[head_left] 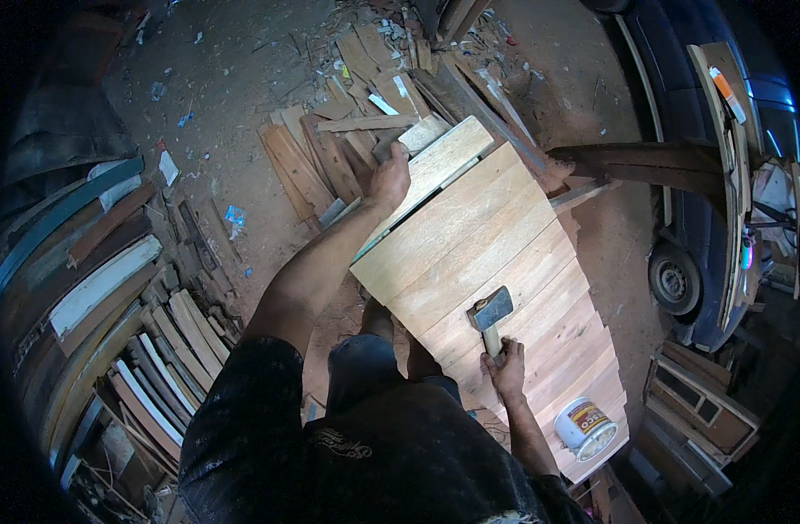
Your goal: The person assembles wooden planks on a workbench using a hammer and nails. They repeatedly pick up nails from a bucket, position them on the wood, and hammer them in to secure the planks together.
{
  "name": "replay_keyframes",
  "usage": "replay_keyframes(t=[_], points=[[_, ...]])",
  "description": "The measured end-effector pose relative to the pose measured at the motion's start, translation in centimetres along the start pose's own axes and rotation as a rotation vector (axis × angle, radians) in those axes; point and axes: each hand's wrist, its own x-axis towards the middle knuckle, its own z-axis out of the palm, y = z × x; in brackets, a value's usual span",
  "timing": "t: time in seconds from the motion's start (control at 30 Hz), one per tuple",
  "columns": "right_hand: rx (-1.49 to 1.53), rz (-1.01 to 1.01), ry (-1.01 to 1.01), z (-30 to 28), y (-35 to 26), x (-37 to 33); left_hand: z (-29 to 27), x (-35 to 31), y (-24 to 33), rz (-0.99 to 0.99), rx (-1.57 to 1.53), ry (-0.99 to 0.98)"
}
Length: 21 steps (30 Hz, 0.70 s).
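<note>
A panel of joined light wooden planks (470, 236) lies slantwise in front of me. Along its far left edge sits an outer plank (443, 163), set off by a narrow dark gap. Held by my left hand (389, 182), a short wooden block (424, 132) is against or very near that plank's outer side; the fingers are partly hidden. My right hand (506, 374) is closed round the short wooden handle of a hammer (491, 310). The hammer's dark metal head rests on or just over the planks. Beside my right forearm, a white tub (585, 428) stands on the panel.
Scrap boards (330, 148) are heaped on the dirt floor beyond the panel. Stacked timber (147, 341) fills the left side. At the right are a dark blue vehicle (679, 79), a leaning board (723, 192) and a wooden frame (701, 406).
</note>
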Motion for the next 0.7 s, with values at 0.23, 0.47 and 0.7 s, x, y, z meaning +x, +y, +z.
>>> replay_keyframes(t=[0.23, 0.47, 0.7], points=[[0.018, 0.052, -0.023, 0.0, 0.3, 0.1, 0.3, 0.3, -0.1, -0.004, 0.016, -0.005], [0.011, 0.068, -0.014, 0.2, 0.6, 0.0, 0.0, -0.2, 0.8, -0.046, -0.059, 0.008], [0.038, 0.033, 0.013, 0.2, 1.0, 0.3, 1.4, 1.2, -1.9, 0.373, -0.035, 0.474]])
